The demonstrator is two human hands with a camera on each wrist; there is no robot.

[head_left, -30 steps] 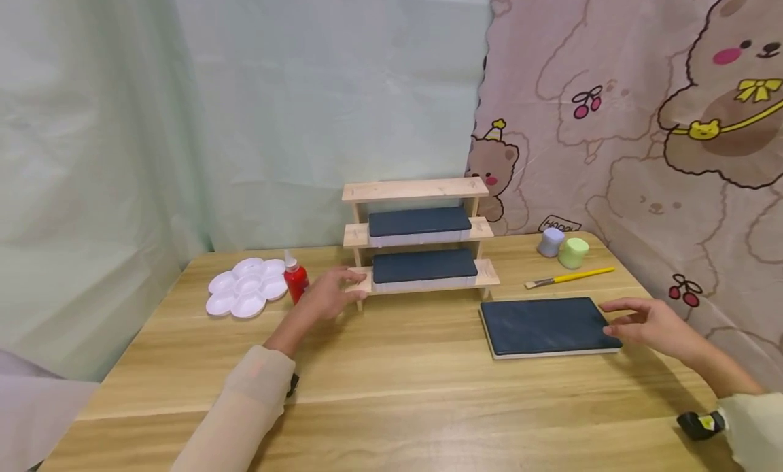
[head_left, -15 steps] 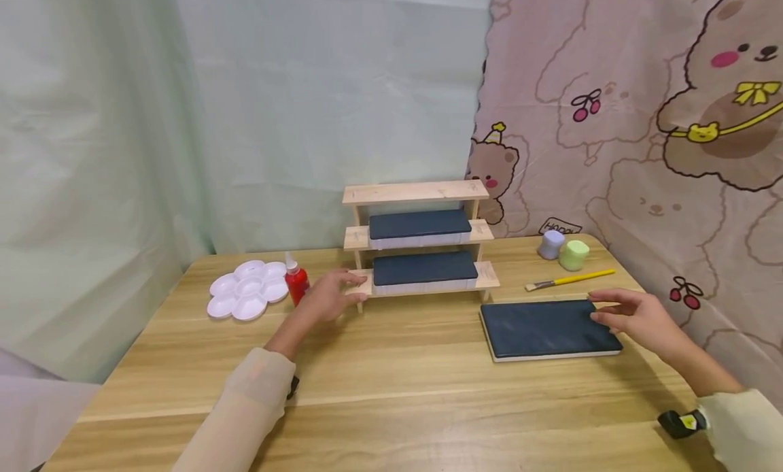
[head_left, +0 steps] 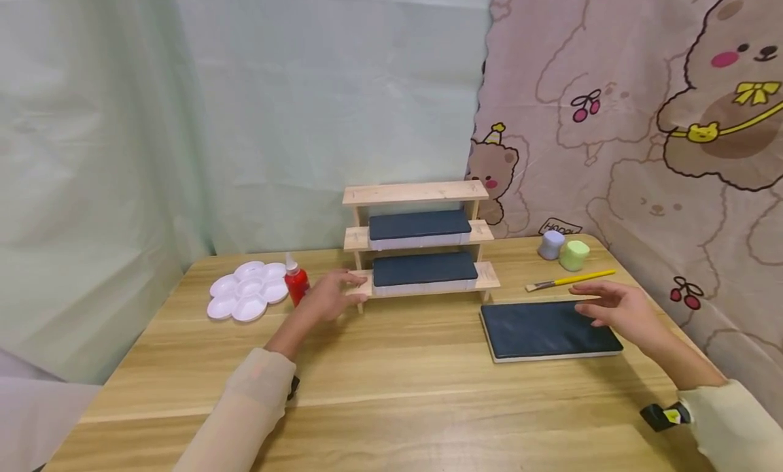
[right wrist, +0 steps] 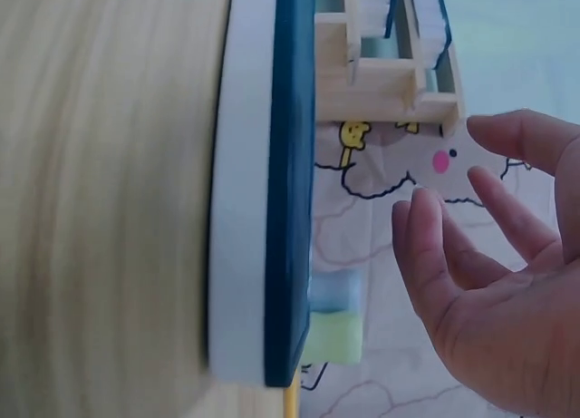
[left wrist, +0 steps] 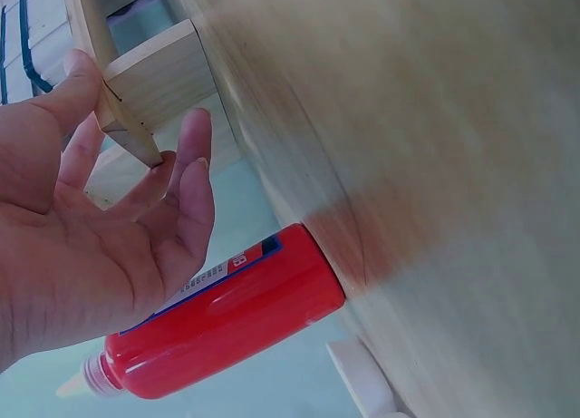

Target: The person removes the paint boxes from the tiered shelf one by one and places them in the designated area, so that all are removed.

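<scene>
A three-step wooden rack stands at the back of the table. Its lower two steps each bear a flat box with a dark blue top and white sides, the upper box and the lower box. My left hand grips the left end of the lowest step, thumb on one face and fingers around the other in the left wrist view. Over the right part of a larger dark blue-topped slab hovers my right hand. Its fingers are loosely bent, apart from the slab in the right wrist view, holding nothing.
A red bottle with a pointed nozzle stands close beside my left hand. Left of it lies a white flower-shaped palette. At the back right are a lilac jar, a green jar and a yellow paintbrush.
My right hand has moved left, from the slab's right edge to above its right part. My left hand stays at the rack's end.
</scene>
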